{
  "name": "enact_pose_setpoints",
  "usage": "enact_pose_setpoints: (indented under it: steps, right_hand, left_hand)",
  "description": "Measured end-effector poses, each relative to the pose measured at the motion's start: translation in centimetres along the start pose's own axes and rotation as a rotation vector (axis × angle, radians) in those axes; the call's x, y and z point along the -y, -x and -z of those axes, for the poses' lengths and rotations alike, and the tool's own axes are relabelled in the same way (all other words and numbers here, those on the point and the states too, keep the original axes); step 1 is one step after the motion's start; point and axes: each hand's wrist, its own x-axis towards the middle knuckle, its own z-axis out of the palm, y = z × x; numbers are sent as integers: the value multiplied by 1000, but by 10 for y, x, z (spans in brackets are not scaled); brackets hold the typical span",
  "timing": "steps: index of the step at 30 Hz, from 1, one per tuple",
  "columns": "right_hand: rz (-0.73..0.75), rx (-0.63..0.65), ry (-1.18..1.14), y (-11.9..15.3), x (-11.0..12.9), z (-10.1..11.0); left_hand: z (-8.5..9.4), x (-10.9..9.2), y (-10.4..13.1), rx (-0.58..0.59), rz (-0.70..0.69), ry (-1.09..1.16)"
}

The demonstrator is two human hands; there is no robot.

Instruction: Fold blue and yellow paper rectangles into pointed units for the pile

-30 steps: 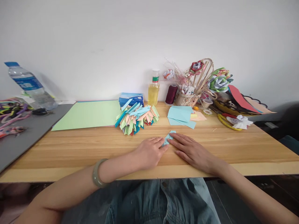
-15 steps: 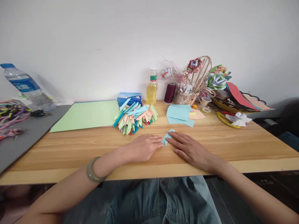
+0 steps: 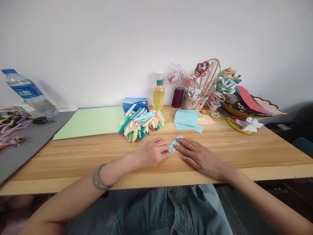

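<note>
A small folded piece of light blue paper (image 3: 174, 145) lies on the wooden table (image 3: 102, 166) between my hands. My right hand (image 3: 201, 156) rests flat with fingers spread, its fingertips on the upper right part of the paper. Beside the paper's lower left edge is my left hand (image 3: 154, 152), its fingers curled together; whether they pinch the edge is too small to tell. Behind my left hand sits a pile of folded paper strips (image 3: 141, 122) in green, blue and peach. Light blue sheets (image 3: 187, 118) are stacked further back, to the right.
Along the wall stand a blue packet (image 3: 135, 103), a bottle of yellow liquid (image 3: 158, 98), a dark red thread spool (image 3: 177, 98) and a basket (image 3: 194, 101) with sticks and paper flowers. Green sheets (image 3: 93, 122) lie left, near a tilted water bottle (image 3: 29, 93). Yellow-handled scissors (image 3: 238, 126) lie right.
My left fingers have curled and drawn slightly back from the folded paper, where they were stretched flatter before. My right hand has stayed in place.
</note>
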Motion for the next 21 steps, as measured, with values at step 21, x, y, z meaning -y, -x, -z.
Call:
enact_pose_setpoints:
  steps: [21]
  right_hand:
    - [-13, 11, 24, -1, 2, 2]
  left_hand:
    - [-9, 2, -1, -12, 91, -45]
